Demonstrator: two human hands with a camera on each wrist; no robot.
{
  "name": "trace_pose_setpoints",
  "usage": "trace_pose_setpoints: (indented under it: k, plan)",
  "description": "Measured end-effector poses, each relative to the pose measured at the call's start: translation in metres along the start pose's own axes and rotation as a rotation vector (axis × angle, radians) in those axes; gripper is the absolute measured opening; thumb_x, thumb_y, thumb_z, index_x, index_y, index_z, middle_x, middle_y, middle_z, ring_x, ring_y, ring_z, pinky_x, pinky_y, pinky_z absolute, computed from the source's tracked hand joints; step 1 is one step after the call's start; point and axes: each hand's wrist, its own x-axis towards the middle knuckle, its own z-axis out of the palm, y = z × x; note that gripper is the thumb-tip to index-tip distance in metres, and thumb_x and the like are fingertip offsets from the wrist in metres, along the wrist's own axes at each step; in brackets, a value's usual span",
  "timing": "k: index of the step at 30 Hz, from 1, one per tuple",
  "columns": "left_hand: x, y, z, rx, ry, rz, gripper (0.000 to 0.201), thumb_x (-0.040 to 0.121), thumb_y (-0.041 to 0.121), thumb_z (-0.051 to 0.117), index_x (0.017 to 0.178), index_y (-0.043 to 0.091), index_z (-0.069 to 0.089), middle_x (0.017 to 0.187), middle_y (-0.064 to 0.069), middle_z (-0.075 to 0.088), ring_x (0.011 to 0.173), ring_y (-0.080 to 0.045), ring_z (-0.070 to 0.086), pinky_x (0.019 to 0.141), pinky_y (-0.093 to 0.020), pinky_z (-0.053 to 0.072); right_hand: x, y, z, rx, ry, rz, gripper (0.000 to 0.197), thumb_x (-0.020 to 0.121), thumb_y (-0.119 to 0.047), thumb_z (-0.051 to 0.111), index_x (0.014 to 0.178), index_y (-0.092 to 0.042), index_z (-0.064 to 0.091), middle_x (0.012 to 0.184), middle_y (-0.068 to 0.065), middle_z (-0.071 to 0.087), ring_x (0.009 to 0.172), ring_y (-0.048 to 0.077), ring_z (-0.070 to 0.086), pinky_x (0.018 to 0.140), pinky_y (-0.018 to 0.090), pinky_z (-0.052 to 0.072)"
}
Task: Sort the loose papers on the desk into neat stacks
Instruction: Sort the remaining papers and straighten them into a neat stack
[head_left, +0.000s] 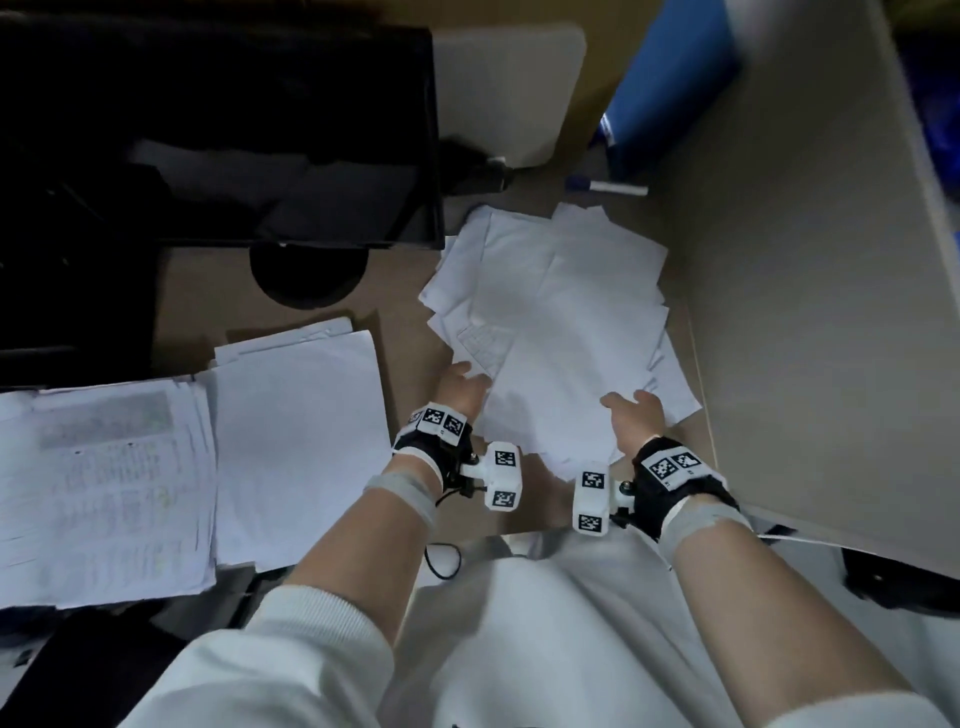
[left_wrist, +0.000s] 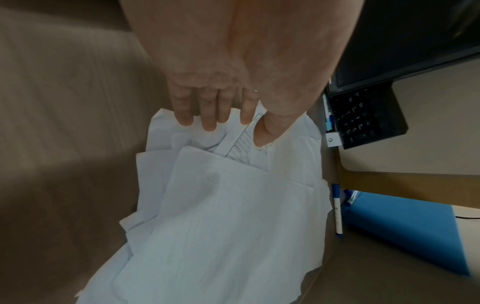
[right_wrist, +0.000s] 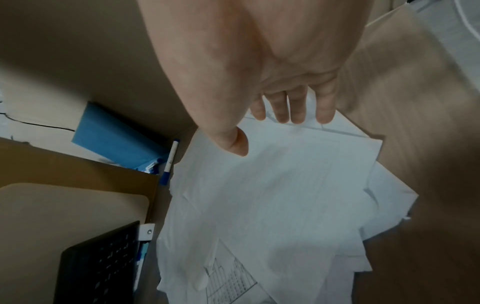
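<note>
On the desk, beside the monitor: we see the loose papers (head_left: 550, 322) spread as an untidy heap on the desk (head_left: 400, 291), to the right of the black monitor (head_left: 218, 119).
Loose papers: white sheets lying crossed over each other at many angles; one sheet with a printed table (left_wrist: 242, 142) peeks out at the heap's left side.
Left hand: our left hand (head_left: 460, 387) is at the heap's left near edge, farther from the monitor than the heap's far edge. Its fingers (left_wrist: 209, 117) are straight and close together and touch the sheets; the thumb lies on the printed sheet. We cannot tell if it pinches any sheet.
Right hand: our right hand (head_left: 636, 415) lies on the heap's near right edge, fingers (right_wrist: 296, 111) stretched and relaxed, thumb apart; it holds nothing.
Sorted stacks: two stacks (head_left: 208, 467) lie in front of the monitor, left of the heap, one printed, one blank on top.
Pen: a white and blue pen (head_left: 608, 187) lies just beyond the heap, right of the monitor.
Blue folder: a blue folder (head_left: 670, 78) stands behind the pen.
</note>
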Motion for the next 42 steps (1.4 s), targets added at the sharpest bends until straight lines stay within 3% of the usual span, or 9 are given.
trace_pose_setpoints:
  k: [7, 12, 17, 21, 27, 32, 37, 40, 42]
  plan:
    - [0.021, 0.001, 0.009, -0.088, 0.027, -0.045, 0.075, 0.084, 0.023, 0.07, 0.149, 0.008, 0.036, 0.139, -0.016, 0.054, 0.121, -0.031, 0.057, 0.104, -0.041, 0.046, 0.023, -0.001, 0.004, -0.148, 0.078, 0.16, 0.081, 0.087, -0.027, 0.066, 0.149, -0.001, 0.021, 0.139, 0.022, 0.048, 0.117, 0.038, 0.055, 0.079, 0.04, 0.041]
    - [0.016, -0.005, 0.021, -0.087, 0.036, -0.066, 0.068, 0.082, 0.016, 0.076, 0.139, -0.003, 0.044, 0.129, -0.022, 0.059, 0.11, -0.038, 0.063, 0.083, -0.037, 0.053, 0.042, -0.001, 0.006, -0.282, -0.001, 0.136, 0.084, 0.08, -0.05, 0.07, 0.137, 0.006, 0.045, 0.119, 0.02, 0.063, 0.104, 0.038, 0.064, 0.087, 0.043, 0.052]
    - [-0.004, -0.006, 0.036, 0.042, 0.051, -0.06, 0.019, 0.077, 0.01, 0.073, 0.081, 0.006, 0.055, 0.068, -0.001, 0.056, 0.069, -0.025, 0.055, 0.053, -0.022, 0.04, 0.053, -0.02, 0.002, -0.307, -0.057, 0.059, 0.072, 0.093, -0.028, 0.066, 0.149, 0.003, 0.032, 0.149, 0.02, 0.044, 0.129, 0.038, 0.05, 0.1, 0.041, 0.045]
    - [0.0, -0.011, 0.045, -0.147, 0.14, -0.102, 0.021, 0.061, 0.016, 0.075, 0.062, 0.009, 0.055, 0.05, -0.006, 0.06, 0.06, -0.033, 0.063, 0.059, -0.038, 0.052, 0.058, -0.033, -0.006, -0.303, -0.113, 0.007, 0.062, 0.089, -0.027, 0.069, 0.139, 0.002, 0.046, 0.13, 0.02, 0.059, 0.106, 0.038, 0.063, 0.092, 0.05, 0.055]
    - [-0.014, -0.008, 0.047, -0.27, 0.307, -0.047, 0.017, 0.079, 0.026, 0.07, 0.07, 0.012, 0.063, 0.07, -0.012, 0.07, 0.066, -0.03, 0.067, 0.072, -0.041, 0.059, 0.055, -0.037, -0.02, -0.206, -0.322, 0.077, 0.025, 0.088, -0.011, 0.073, 0.097, 0.006, 0.057, 0.091, 0.019, 0.065, 0.081, 0.034, 0.069, 0.07, 0.045, 0.061]
    - [-0.02, -0.02, 0.037, -0.391, 0.516, -0.156, 0.044, 0.071, 0.033, 0.063, 0.101, 0.0, 0.066, 0.094, -0.018, 0.073, 0.082, -0.035, 0.07, 0.077, -0.043, 0.06, 0.052, -0.028, -0.028, -0.014, -0.419, 0.133, 0.036, 0.089, -0.018, 0.074, 0.111, 0.003, 0.056, 0.095, 0.016, 0.067, 0.077, 0.032, 0.075, 0.073, 0.042, 0.062]
    - [-0.032, -0.012, 0.045, -0.439, 0.214, -0.206, 0.009, 0.077, 0.002, 0.072, 0.075, 0.001, 0.063, 0.06, -0.01, 0.071, 0.061, -0.025, 0.072, 0.075, -0.042, 0.062, 0.047, -0.027, -0.014, -0.075, -0.254, 0.074, 0.065, 0.084, -0.009, 0.073, 0.138, 0.0, 0.038, 0.107, 0.022, 0.064, 0.083, 0.032, 0.068, 0.077, 0.044, 0.06]
    - [-0.029, -0.007, 0.045, -0.435, 0.101, -0.196, 0.003, 0.086, -0.003, 0.064, 0.087, -0.003, 0.062, 0.074, -0.015, 0.074, 0.063, -0.021, 0.073, 0.062, -0.029, 0.058, 0.05, -0.034, -0.019, -0.27, -0.083, -0.009, 0.074, 0.081, -0.018, 0.074, 0.142, -0.005, 0.033, 0.14, 0.021, 0.044, 0.113, 0.038, 0.057, 0.077, 0.038, 0.047]
    - [-0.021, -0.005, 0.045, -0.332, -0.004, -0.197, 0.024, 0.082, 0.007, 0.074, 0.103, 0.0, 0.067, 0.095, -0.015, 0.076, 0.081, -0.019, 0.075, 0.072, -0.03, 0.055, 0.058, -0.036, -0.023, -0.285, -0.114, -0.054, 0.07, 0.085, -0.02, 0.071, 0.144, -0.006, 0.036, 0.147, 0.017, 0.04, 0.126, 0.036, 0.05, 0.086, 0.035, 0.041]
